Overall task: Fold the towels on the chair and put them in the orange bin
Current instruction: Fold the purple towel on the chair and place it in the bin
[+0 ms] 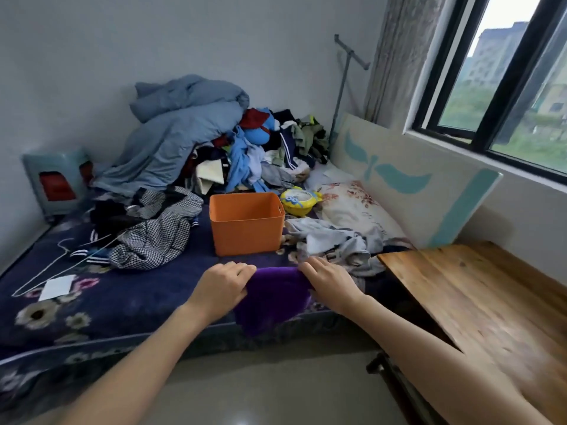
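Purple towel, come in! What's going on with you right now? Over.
Hands: left hand grips purple towel at its left edge; right hand flat on right edge. Towel lies at bed edge, outside orange bin. Nothing between towel and bin.

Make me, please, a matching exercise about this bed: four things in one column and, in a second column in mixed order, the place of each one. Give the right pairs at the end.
Things
1. purple towel
2. orange bin
3. yellow toy fan
4. checked cloth

Places
A. right of the bin, beside the floral pillow
B. left of the bin, crumpled on the bedspread
C. at the bedspread's near edge, between the left hand and the right hand
D. upright on the bedspread, just behind the towel

Pairs: 1-C, 2-D, 3-A, 4-B
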The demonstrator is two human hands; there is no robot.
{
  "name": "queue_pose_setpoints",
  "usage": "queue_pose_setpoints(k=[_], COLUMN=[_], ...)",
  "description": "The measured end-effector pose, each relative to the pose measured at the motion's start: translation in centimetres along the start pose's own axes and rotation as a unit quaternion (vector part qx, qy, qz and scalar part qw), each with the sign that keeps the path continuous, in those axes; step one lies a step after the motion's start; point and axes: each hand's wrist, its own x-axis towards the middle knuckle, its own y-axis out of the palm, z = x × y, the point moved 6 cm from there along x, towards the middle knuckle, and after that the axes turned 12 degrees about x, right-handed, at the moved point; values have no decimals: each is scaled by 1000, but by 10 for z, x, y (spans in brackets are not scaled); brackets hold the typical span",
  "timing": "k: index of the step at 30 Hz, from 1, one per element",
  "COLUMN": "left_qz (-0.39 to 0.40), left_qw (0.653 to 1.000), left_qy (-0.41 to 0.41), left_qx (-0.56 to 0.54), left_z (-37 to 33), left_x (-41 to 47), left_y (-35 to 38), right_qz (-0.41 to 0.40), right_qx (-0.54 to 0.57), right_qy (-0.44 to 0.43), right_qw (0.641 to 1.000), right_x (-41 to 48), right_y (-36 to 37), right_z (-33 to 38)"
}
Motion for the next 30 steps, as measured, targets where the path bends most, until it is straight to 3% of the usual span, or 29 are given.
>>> queue_pose_setpoints(k=[7,19,25,30], left_qz=[53,168,196,216], left_qw=[998,981,958,906], left_qy=[-36,-100,-202,-352], left_qx=[3,-3,-55,-92], left_z=[41,142,183,231], left_x=[2,74,77,56], left_y=[56,196,240,269], right_qz=[55,95,147,218], right_qx=[43,173,231,238], right_qy=[7,29,36,46], right_qw=[998,980,961,945], right_x=[36,149,193,232], right_y=[60,178,235,286], right_z=[-33,-173,-211,-226])
